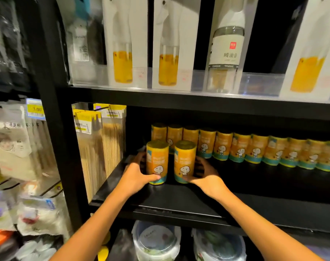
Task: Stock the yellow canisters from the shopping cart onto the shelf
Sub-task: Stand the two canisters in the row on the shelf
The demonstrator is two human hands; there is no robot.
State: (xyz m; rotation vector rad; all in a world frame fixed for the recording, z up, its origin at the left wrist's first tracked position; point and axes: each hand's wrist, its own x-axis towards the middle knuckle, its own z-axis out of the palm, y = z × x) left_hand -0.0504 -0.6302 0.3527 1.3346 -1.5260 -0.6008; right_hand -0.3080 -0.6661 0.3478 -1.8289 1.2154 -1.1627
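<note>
Standing upright side by side on the black shelf [179,200], two yellow canisters are being grasped, the left hand [135,175] curling round the left canister [157,162], the right hand [203,174] round the right canister [184,161], with the stocked row [254,149] at two o'clock behind.

Front canisters [157,162], [184,162]: yellow-orange wrap, teal base band, white cartoon figure, dark olive tops. Back row of canisters [254,149]: printed alike. Shelf [179,200]: black throughout. Boxes [125,42] above: white, pictured with amber-yellow liquid. Skewer packs [100,147]: pale wood tone, yellow headers. Price tag [35,110]: yellow, bordered in blue. Tubs [156,242] below: clear, white-lidded.
</note>
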